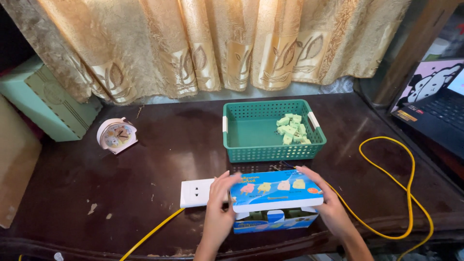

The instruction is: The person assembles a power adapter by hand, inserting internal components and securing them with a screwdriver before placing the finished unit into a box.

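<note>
Both hands grip a blue carton (275, 200) at its short ends, just in front of the green basket (272, 131) on the dark surface (145, 159): the left hand (220, 203) fingers spread on its left end, the right hand (325, 198) wrapped round its right end. The step looks like emptying or opening the carton; next it likely needs lifting toward the basket, where pale green blocks (292, 129) lie in the right part. The carton's long axis runs left-right, parallel to the basket's near wall, its printed top tilted toward the person.

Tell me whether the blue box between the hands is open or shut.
Open. The blue box has its top flap lifted, with green pieces visible inside beneath it. The left hand and right hand grip its two ends.
</note>
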